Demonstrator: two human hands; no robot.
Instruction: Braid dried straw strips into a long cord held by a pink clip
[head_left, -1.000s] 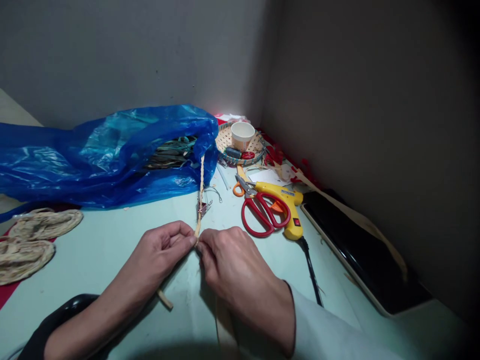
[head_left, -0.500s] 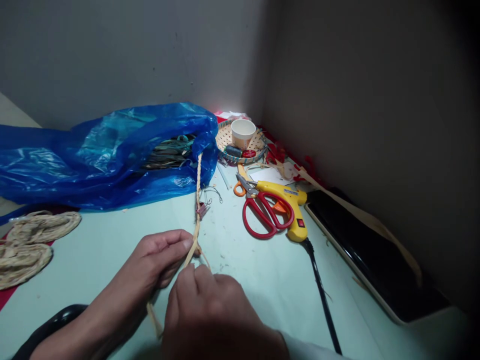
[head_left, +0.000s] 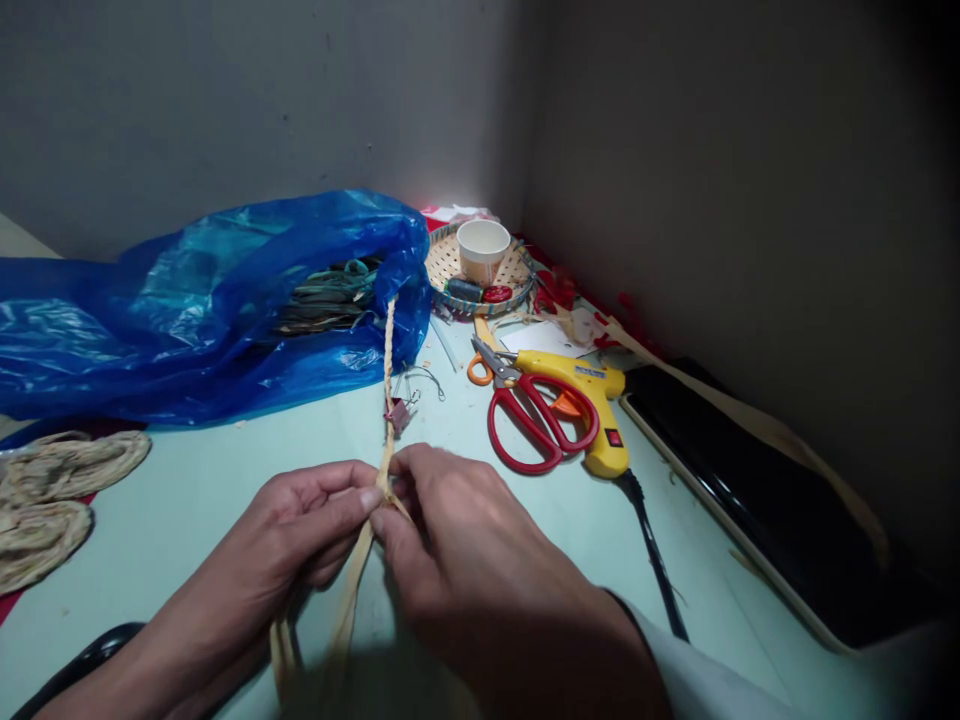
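A pale braided strip (head_left: 388, 350) runs from the blue bag's mouth down toward me, with a dark pink binder clip (head_left: 398, 413) fastened on it. My left hand (head_left: 319, 525) pinches the braid's near end between thumb and fingers. Close against it, my right hand (head_left: 457, 545) also pinches the strands, its thumb just below the left thumb. Loose flat strands (head_left: 349, 600) hang from the pinch toward me and to the lower left. The right fingertips are partly hidden behind the strands.
The blue plastic bag (head_left: 195, 300) holds dark strips. Red-handled scissors (head_left: 536, 420) lie against a yellow glue gun (head_left: 577, 370), its black cord running forward. A woven basket (head_left: 442, 262) holds a paper cup (head_left: 482, 248). A black phone-like slab (head_left: 765, 500) lies right; coiled braids (head_left: 75, 465) left.
My right hand has moved up and forward from below, off the lower strand, to the pinch point beside my left hand. The left hand keeps its grip. The view has shifted slightly.
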